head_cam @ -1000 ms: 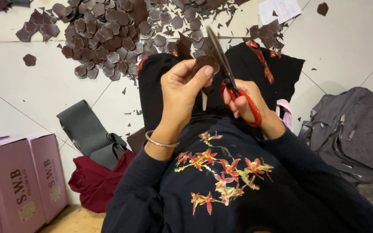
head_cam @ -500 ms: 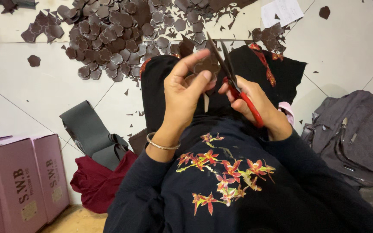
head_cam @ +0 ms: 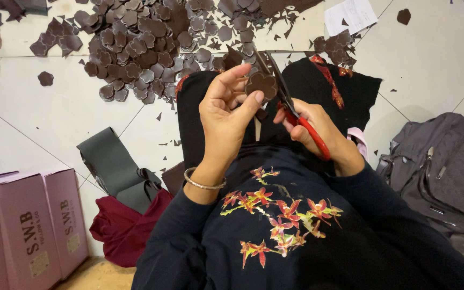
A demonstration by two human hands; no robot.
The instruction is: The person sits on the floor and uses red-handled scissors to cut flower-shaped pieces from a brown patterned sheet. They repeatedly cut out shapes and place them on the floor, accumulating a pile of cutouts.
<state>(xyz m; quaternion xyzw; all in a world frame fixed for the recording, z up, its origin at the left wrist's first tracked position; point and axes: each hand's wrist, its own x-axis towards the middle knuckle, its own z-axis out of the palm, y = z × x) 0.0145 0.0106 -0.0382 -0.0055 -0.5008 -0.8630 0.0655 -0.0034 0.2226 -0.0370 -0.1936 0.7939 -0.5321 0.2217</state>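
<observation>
Moved: the brown flower piece (head_cam: 261, 86) now sits higher in the fingers than a moment ago, and the scissor blades have swung closer to its right edge.
Left hand: the left hand (head_cam: 226, 115) is in the middle of the frame; its grip pinches the flower piece between the thumb and the fingertips.
Right hand: the right hand (head_cam: 312, 126) is just right of it; its grip is closed around the red handles of the scissors (head_cam: 291, 104).
Scissors: the dark blades point up and to the left and touch the flower piece at its right side.
Flower piece: flat, dark brown, with round petals, held up over the lap just above the middle of the frame.
Bracelet: a thin silver bracelet (head_cam: 204, 182) rings the left wrist.
Pile: many more brown cut pieces (head_cam: 146, 43) lie on the white tiled floor (head_cam: 44, 123) along the top of the frame.
Lower left: pink boxes (head_cam: 22, 231), a grey strip (head_cam: 116, 166) and a dark red cloth (head_cam: 124, 225).
Right edge: a grey bag (head_cam: 447, 172).
Top right: a white paper (head_cam: 350, 15).
</observation>
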